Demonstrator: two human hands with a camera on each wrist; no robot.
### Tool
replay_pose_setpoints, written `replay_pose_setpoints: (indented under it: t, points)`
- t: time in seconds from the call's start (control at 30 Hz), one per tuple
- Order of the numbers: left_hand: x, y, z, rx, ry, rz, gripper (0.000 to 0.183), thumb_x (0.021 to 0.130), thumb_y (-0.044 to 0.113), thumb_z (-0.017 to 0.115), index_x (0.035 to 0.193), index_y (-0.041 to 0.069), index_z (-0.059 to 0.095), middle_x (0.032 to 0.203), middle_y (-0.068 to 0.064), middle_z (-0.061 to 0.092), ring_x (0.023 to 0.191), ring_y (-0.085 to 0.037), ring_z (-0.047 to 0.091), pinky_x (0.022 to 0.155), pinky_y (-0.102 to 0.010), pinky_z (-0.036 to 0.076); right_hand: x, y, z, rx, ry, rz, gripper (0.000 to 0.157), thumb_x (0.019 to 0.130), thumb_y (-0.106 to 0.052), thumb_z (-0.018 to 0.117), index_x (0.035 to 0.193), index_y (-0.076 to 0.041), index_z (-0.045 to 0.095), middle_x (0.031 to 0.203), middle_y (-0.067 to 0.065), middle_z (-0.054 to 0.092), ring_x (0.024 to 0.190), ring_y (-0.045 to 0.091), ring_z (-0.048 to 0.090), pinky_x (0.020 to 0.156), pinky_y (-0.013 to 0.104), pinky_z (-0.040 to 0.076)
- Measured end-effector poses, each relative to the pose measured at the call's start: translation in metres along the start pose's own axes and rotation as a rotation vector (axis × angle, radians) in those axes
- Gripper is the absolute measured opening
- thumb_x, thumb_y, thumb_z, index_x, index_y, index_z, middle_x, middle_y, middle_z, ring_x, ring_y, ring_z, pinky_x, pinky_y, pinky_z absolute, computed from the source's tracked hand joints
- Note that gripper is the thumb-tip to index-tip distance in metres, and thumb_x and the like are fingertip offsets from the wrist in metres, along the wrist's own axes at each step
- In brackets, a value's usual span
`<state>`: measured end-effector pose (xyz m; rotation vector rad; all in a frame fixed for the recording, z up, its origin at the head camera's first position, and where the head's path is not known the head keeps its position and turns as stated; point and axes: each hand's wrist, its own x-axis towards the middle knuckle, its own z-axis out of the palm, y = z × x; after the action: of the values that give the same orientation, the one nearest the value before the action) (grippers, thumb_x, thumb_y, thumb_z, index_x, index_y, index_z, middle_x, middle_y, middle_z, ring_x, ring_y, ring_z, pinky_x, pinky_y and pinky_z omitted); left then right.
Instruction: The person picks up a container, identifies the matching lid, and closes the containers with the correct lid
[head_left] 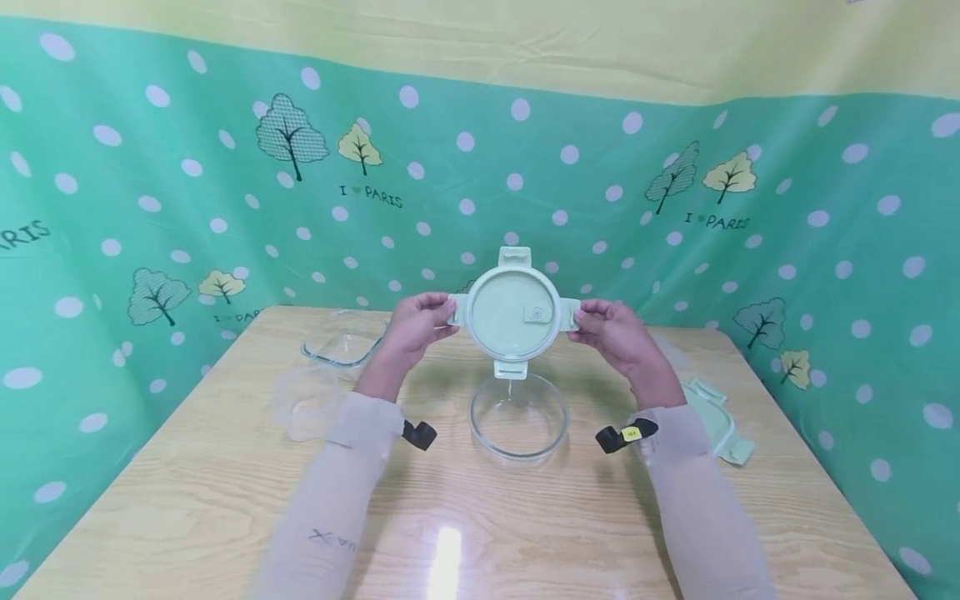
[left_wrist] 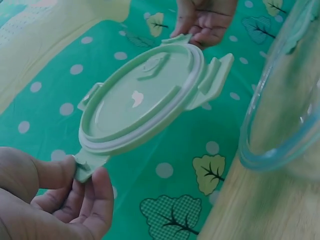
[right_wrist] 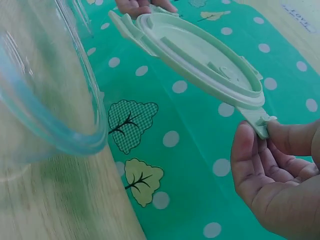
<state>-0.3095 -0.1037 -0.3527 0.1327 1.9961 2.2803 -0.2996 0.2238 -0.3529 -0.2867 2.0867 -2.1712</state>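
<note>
Both hands hold up a round pale green container lid [head_left: 513,312], its underside with the white seal ring facing me. My left hand [head_left: 420,325] pinches the left locking tab between thumb and fingers, and my right hand [head_left: 611,333] pinches the right tab the same way. Two more tabs stick out at the top and bottom of the lid. Below and nearer to me, a round clear glass bowl [head_left: 519,452] stands on the table, apart from the lid. The left wrist view shows the lid [left_wrist: 140,100] tilted, with the bowl's rim [left_wrist: 272,160] at the right.
On the table [head_left: 225,500], a rectangular glass container [head_left: 341,362] stands at the back left, with a clear, hard-to-make-out piece [head_left: 303,408] before it. Another green lid [head_left: 712,421] lies at the right, partly behind my right forearm. A green dotted curtain [head_left: 487,183] hangs behind.
</note>
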Motion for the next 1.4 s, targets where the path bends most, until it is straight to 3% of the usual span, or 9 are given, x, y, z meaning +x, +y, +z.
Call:
replay_pose_setpoints:
  t: [0.2,0.4,0.53,0.67,0.77,0.93,1.1,1.27,1.4]
  points:
    - [-0.001,0.005,-0.002,0.076,-0.044,0.043,0.026,0.102,0.007,0.061,0.124,-0.007,0.059,0.118,-0.017,0.059,0.107,-0.028,0.064,0.102,-0.045,0.055,-0.003,-0.001,-0.004,-0.078,-0.019,-0.022,0.022,0.105,-0.001,0.053,0.121,0.014,0.051,0.105,0.009,0.066,0.091,0.018,0.067,0.089,0.028,0.060]
    - [-0.003,0.004,-0.004,0.175,-0.063,0.103,0.019,0.101,0.004,0.063,0.117,-0.007,0.060,0.113,-0.017,0.060,0.100,-0.027,0.064,0.090,-0.037,0.061,-0.007,0.000,-0.009,-0.203,-0.015,-0.053,0.020,0.104,-0.003,0.056,0.117,0.012,0.052,0.108,0.016,0.063,0.093,0.022,0.070,0.092,0.035,0.060]
    - [-0.006,0.002,-0.006,0.281,-0.083,0.158,0.015,0.101,0.001,0.062,0.114,-0.004,0.061,0.111,-0.017,0.061,0.100,-0.029,0.066,0.088,-0.037,0.062,-0.011,0.000,-0.009,-0.286,0.000,-0.089,0.019,0.103,-0.001,0.056,0.116,0.013,0.052,0.112,0.024,0.062,0.096,0.028,0.071,0.094,0.042,0.059]
    - [-0.010,0.001,-0.008,0.385,-0.098,0.225,0.012,0.101,-0.001,0.060,0.113,-0.001,0.061,0.109,-0.017,0.063,0.101,-0.031,0.068,0.091,-0.041,0.061,-0.016,0.001,-0.009,-0.399,0.009,-0.177,0.017,0.102,-0.001,0.058,0.114,0.011,0.055,0.111,0.027,0.064,0.097,0.031,0.071,0.089,0.036,0.061]
    - [-0.013,0.000,-0.009,0.453,-0.112,0.297,0.011,0.101,-0.001,0.059,0.112,0.000,0.061,0.108,-0.015,0.065,0.102,-0.030,0.070,0.093,-0.040,0.060,-0.021,0.002,-0.011,-0.510,-0.009,-0.297,0.014,0.102,0.000,0.059,0.112,0.008,0.058,0.107,0.024,0.066,0.096,0.030,0.071,0.084,0.029,0.062]
    - [-0.015,-0.005,-0.013,0.578,-0.127,0.472,0.008,0.101,-0.001,0.059,0.107,0.002,0.061,0.105,-0.011,0.067,0.101,-0.026,0.069,0.091,-0.032,0.060,-0.031,0.006,-0.015,-0.780,-0.053,-0.575,0.011,0.099,0.000,0.064,0.109,-0.002,0.065,0.100,0.011,0.072,0.093,0.024,0.072,0.086,0.035,0.062]
    - [-0.017,-0.012,-0.019,0.774,-0.153,0.733,0.014,0.098,-0.008,0.059,0.104,0.003,0.062,0.105,-0.009,0.068,0.103,-0.027,0.069,0.088,-0.036,0.061,-0.035,0.011,-0.019,-0.971,-0.105,-0.846,0.017,0.092,0.006,0.070,0.105,-0.004,0.068,0.095,0.004,0.073,0.089,0.021,0.072,0.079,0.037,0.062]
    - [-0.023,-0.014,-0.023,0.969,-0.186,0.986,0.019,0.097,-0.012,0.058,0.108,0.002,0.063,0.105,-0.010,0.068,0.102,-0.027,0.068,0.089,-0.036,0.059,-0.036,0.012,-0.019,-1.037,-0.156,-1.008,0.030,0.081,0.016,0.074,0.102,-0.003,0.068,0.098,0.008,0.073,0.091,0.024,0.071,0.078,0.035,0.061]
    - [-0.028,-0.015,-0.027,1.107,-0.242,1.138,0.037,0.088,-0.026,0.054,0.110,0.003,0.064,0.108,-0.009,0.067,0.105,-0.027,0.065,0.097,-0.036,0.056,-0.039,0.015,-0.020,-1.092,-0.193,-1.095,0.034,0.075,0.020,0.074,0.098,-0.003,0.067,0.099,0.011,0.074,0.091,0.028,0.072,0.076,0.038,0.062]
